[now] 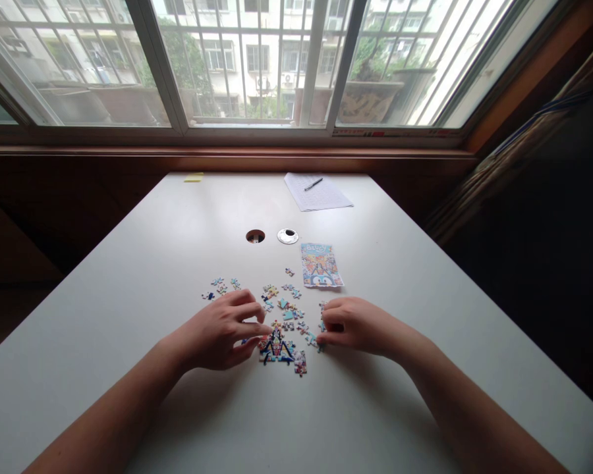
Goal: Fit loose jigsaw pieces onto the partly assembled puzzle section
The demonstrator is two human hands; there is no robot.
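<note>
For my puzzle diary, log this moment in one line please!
left hand: by joined puzzle | right hand: at loose pieces | picture sheet: on table

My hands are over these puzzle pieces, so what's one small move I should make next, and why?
I'd probably slide one of the puzzle pieces near your right hand toward the joined section and test its fit. That section's outline looks uneven, your left hand is right there to steady it, and the picture sheet lies close by for comparing.

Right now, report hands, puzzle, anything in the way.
Left hand partly covering left edge of puzzle; right hand at loose pieces. Puzzle partly joined. More pieces scattered beyond.
</note>
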